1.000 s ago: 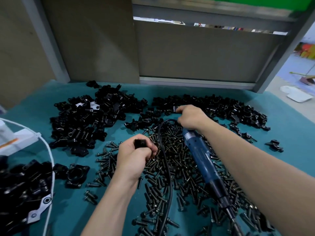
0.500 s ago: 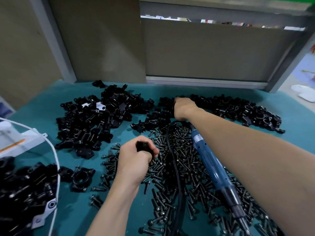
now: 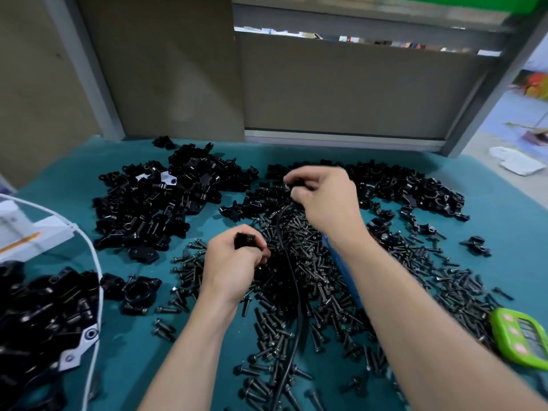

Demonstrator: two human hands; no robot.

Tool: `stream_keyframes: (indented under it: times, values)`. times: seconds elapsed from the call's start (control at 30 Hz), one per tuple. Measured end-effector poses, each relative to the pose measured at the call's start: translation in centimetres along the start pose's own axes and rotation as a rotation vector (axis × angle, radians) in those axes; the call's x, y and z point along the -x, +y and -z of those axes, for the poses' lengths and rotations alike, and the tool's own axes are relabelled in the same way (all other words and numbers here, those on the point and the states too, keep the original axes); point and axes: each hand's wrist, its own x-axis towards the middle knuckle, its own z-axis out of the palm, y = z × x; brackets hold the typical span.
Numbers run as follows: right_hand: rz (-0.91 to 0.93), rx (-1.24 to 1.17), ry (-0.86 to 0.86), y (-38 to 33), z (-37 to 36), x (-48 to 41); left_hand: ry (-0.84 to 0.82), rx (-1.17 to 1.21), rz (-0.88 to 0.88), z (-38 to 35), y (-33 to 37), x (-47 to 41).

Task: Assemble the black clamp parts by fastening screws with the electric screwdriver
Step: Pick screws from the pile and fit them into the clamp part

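Observation:
My left hand grips a small black clamp part above a wide spread of black screws. Farther back, my right hand pinches another black clamp part at the edge of the rear pile of clamp parts. The blue electric screwdriver lies on the screws, mostly hidden under my right forearm. Its black cable runs forward across the screws. A second heap of clamp parts lies at the back left.
A teal mat covers the table. One assembled clamp sits left of the screws. A white-rimmed bag of black clamps fills the left front. A green timer lies at the right front. Panels wall the back edge.
My right hand has lifted off the rear pile with a clamp part pinched in its fingers. The left hand holds its part in about the same place. The view shifted, bringing the green timer in.

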Motion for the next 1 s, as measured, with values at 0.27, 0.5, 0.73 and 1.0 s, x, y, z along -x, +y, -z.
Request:
stream_keyframes:
  times: [0.27, 0.5, 0.73, 1.0]
  values:
    - [-0.271, -0.609, 0.09, 1.3, -1.0, 10.0, -0.021, -0.097, -0.193, -0.5, 0.2, 1.1]
    - [-0.323, -0.928, 0.002, 2.1, -0.8, 11.1, -0.06, -0.077, -0.229, -0.9, -0.4, 0.8]
    - [-0.378, -0.675, -0.119, 2.6, -0.8, 10.9, -0.089, -0.231, -0.359, -0.2, -0.8, 0.7]
    - [-0.317, -0.901, -0.093, 2.4, 0.0, 11.2, 0.002, -0.278, -0.273, 0.3, -1.2, 2.6]
